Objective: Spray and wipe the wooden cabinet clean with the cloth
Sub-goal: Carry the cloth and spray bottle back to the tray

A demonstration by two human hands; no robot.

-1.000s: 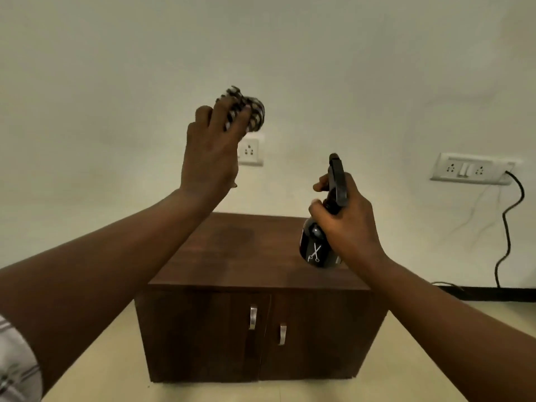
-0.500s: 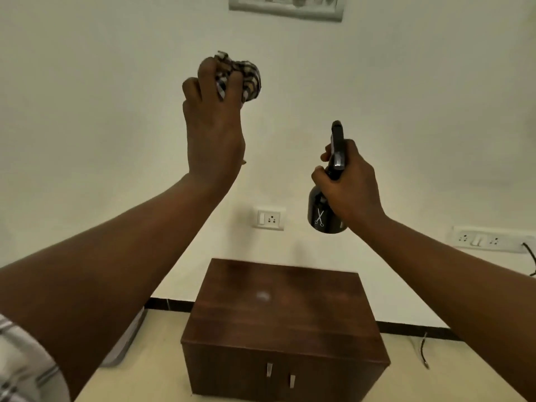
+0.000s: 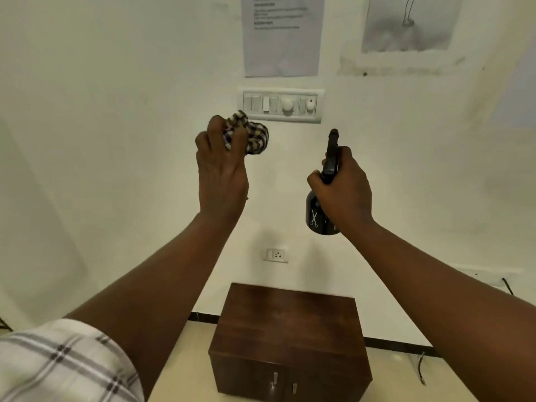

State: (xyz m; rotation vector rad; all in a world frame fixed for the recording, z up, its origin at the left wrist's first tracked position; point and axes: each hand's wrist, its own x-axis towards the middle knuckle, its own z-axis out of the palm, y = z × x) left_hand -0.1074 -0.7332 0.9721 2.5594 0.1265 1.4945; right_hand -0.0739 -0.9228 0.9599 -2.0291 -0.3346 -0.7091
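A low dark wooden cabinet [image 3: 290,323] with two doors and metal handles stands on the floor against the wall, at the bottom centre. My left hand [image 3: 222,175] is raised well above it, fingers closed around a bunched checked cloth [image 3: 255,137]. My right hand [image 3: 345,190] is raised at about the same height and grips a black spray bottle [image 3: 317,219] by its neck, nozzle up and facing the wall. Both hands are far above the cabinet top.
The white wall carries a switch panel [image 3: 280,104], a single socket [image 3: 277,254] just above the cabinet, two paper sheets [image 3: 282,36] up high, and a socket strip with a black cable [image 3: 506,285] at the right. Pale floor surrounds the cabinet.
The view has tilted up and pulled back, so the cabinet sits lower and smaller. Both hands have kept their grips and stayed raised in front of the wall.
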